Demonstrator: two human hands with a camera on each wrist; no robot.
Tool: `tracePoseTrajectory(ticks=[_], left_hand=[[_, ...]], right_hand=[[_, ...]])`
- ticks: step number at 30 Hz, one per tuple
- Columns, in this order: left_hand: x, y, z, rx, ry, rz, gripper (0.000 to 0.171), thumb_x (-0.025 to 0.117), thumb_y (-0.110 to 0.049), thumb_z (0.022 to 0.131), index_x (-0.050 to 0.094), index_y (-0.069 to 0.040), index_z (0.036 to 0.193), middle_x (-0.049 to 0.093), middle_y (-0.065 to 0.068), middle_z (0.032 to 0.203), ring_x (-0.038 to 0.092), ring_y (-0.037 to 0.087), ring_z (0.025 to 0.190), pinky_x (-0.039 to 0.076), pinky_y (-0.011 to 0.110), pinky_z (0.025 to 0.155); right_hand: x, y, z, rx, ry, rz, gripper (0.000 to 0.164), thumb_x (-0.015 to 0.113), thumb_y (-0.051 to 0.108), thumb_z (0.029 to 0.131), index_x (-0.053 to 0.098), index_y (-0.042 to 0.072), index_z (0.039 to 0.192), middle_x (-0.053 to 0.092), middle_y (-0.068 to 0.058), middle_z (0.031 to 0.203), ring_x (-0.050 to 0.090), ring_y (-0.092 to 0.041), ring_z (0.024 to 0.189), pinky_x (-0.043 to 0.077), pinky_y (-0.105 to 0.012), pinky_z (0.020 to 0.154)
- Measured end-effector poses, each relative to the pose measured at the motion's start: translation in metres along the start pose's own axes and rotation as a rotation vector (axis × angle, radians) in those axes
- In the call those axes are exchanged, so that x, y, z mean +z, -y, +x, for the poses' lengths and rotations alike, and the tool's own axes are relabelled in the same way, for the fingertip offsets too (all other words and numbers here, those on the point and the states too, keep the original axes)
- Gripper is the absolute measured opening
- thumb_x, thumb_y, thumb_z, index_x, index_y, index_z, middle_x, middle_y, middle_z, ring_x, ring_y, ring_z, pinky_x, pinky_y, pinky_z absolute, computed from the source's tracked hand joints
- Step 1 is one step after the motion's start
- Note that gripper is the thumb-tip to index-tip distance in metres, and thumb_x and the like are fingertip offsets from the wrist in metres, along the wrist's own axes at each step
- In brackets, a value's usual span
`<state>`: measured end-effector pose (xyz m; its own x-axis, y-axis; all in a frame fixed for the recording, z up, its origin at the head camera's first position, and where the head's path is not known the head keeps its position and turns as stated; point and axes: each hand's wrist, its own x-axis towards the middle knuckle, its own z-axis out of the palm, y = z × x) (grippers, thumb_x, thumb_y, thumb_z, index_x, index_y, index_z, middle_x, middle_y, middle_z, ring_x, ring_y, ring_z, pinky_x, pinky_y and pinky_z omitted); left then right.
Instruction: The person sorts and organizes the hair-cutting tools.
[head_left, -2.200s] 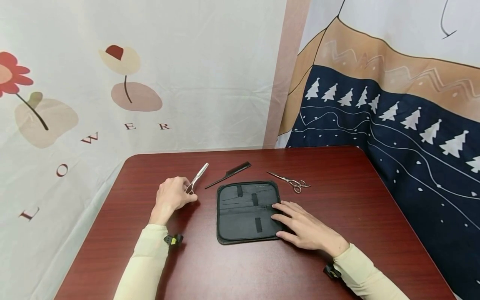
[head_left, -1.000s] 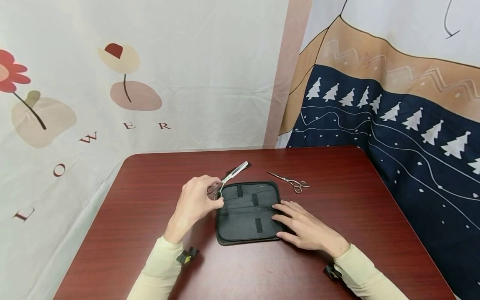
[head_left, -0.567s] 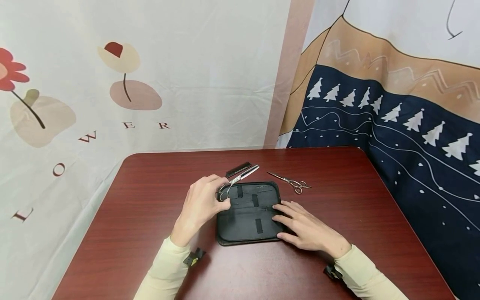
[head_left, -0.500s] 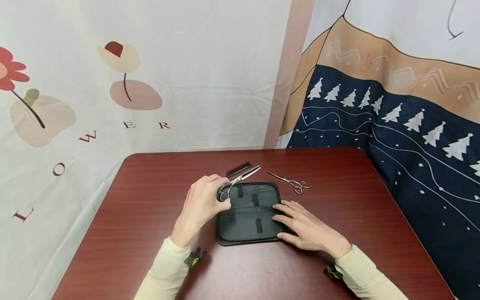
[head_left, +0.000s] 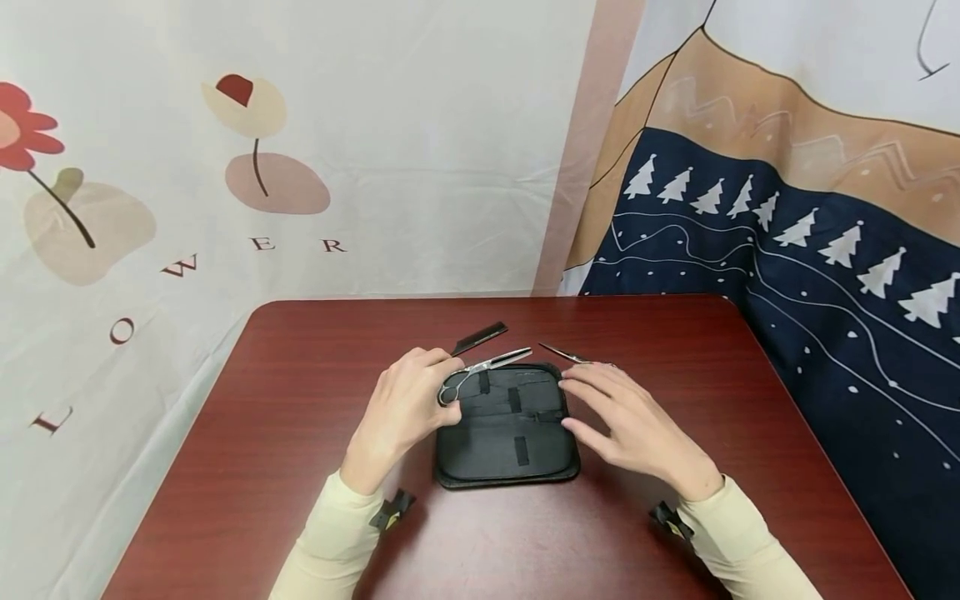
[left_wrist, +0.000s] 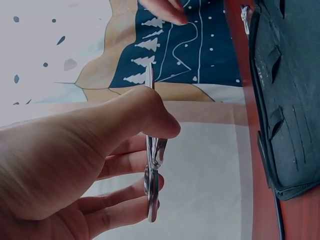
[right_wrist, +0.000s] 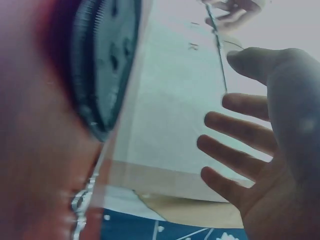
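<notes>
A black zip case (head_left: 507, 425) lies unfolded in the middle of the dark red table (head_left: 300, 400), its inner loops showing. My left hand (head_left: 408, 408) grips a pair of silver scissors (head_left: 483, 369) by the finger rings (left_wrist: 152, 192); the blades point right, above the case's (left_wrist: 290, 100) far edge. My right hand (head_left: 626, 417) hovers over the case's right side, lifted, fingers spread (right_wrist: 235, 135) and holding nothing. A second pair of scissors (head_left: 564, 354) lies just beyond that hand, mostly hidden by it.
A black tail comb (head_left: 480, 337) lies on the table behind the case, partly hidden by my left hand. Printed cloth backdrops (head_left: 375, 142) hang close behind the table and along its right side (head_left: 825, 250).
My left hand picked the scissors up from the left of the table and carried them right, over the case's far edge. My right hand lifted off the case and shifted farther away.
</notes>
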<state>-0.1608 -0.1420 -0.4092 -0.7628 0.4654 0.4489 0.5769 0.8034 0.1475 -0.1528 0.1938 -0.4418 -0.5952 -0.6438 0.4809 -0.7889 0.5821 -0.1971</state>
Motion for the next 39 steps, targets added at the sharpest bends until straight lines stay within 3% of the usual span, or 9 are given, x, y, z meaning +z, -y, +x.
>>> tracePoseTrajectory(ticks=[5,13,25,39], left_hand=[[-0.004,0.000,0.001,0.024,0.005,0.005,0.035,0.079,-0.013,0.062,0.077,-0.014,0.097,0.072,-0.004,0.096,0.058,0.019,0.083,0.054,0.037,0.055],[-0.005,-0.004,0.001,0.061,-0.005,-0.012,0.036,0.079,-0.009,0.059,0.075,-0.015,0.094,0.070,-0.006,0.091,0.059,0.019,0.085,0.054,0.037,0.056],[-0.005,-0.011,-0.001,0.090,0.009,0.001,0.040,0.080,-0.010,0.060,0.078,-0.013,0.100,0.072,-0.005,0.097,0.062,0.017,0.091,0.058,0.037,0.057],[-0.010,-0.016,-0.002,0.102,0.006,0.020,0.040,0.082,-0.009,0.058,0.078,-0.014,0.098,0.070,-0.007,0.091,0.059,0.016,0.086,0.054,0.031,0.054]], right_hand=[[-0.008,0.000,0.017,-0.004,-0.085,0.019,0.060,0.081,0.027,0.084,0.065,0.006,0.138,0.060,-0.011,0.139,0.049,-0.028,0.131,0.040,-0.049,0.110],[-0.003,0.005,0.046,-0.093,-0.143,0.024,0.065,0.085,0.024,0.080,0.064,0.001,0.138,0.058,-0.016,0.142,0.046,-0.034,0.135,0.037,-0.051,0.113],[0.010,0.016,0.076,-0.212,-0.105,-0.039,0.058,0.086,0.025,0.082,0.067,-0.001,0.131,0.061,-0.016,0.138,0.047,-0.033,0.134,0.035,-0.051,0.116],[0.021,0.028,0.077,-0.228,-0.060,-0.104,0.047,0.080,0.027,0.089,0.069,0.003,0.128,0.068,-0.010,0.125,0.058,-0.027,0.117,0.045,-0.045,0.105]])
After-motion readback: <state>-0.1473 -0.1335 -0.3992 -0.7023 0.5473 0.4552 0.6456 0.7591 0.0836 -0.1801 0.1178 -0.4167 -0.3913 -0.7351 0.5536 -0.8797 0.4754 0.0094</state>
